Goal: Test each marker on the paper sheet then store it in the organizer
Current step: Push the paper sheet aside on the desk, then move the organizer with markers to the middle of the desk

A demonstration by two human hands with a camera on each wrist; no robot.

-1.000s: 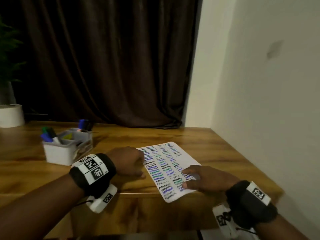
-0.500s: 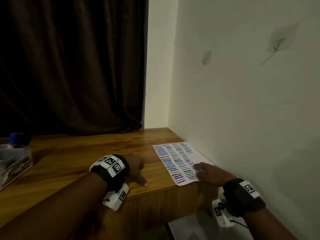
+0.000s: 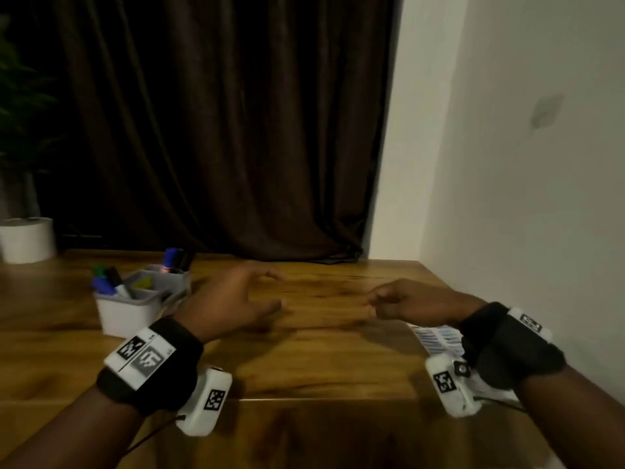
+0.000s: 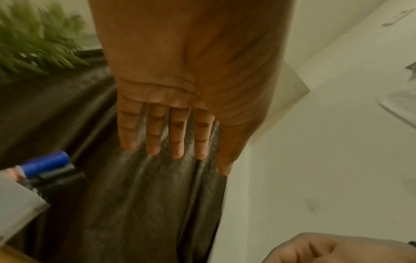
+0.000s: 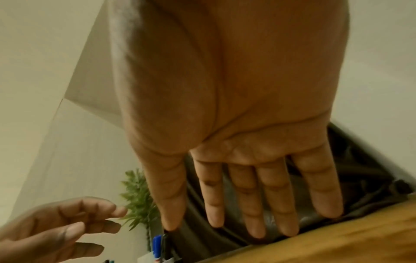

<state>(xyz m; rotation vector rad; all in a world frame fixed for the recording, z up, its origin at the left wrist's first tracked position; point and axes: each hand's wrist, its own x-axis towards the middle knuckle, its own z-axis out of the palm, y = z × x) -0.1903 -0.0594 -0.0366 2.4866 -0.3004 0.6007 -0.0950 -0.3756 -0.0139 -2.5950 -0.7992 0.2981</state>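
Observation:
A grey organizer (image 3: 135, 308) stands at the table's left with several capped markers (image 3: 111, 284) in its compartments, blue and dark caps (image 3: 174, 257) at its far end. The paper sheet (image 3: 436, 340), covered in coloured scribble rows, lies at the right, mostly hidden under my right wrist. My left hand (image 3: 236, 296) hovers over the table just right of the organizer, fingers straight and spread, holding nothing (image 4: 162, 135). My right hand (image 3: 402, 301) hovers mid-table with fingers extended, empty (image 5: 258, 192). The blue marker cap (image 4: 45, 164) shows in the left wrist view too.
A wooden table (image 3: 321, 353) carries everything; its front edge runs below my wrists. A dark curtain (image 3: 220, 130) hangs behind, a white wall (image 3: 524, 198) closes the right side, and a potted plant (image 3: 27, 238) stands at the far left corner.
Both hands have lifted off the table and the paper and now hover above the middle. The head view has swung back left, bringing the organizer into sight again.

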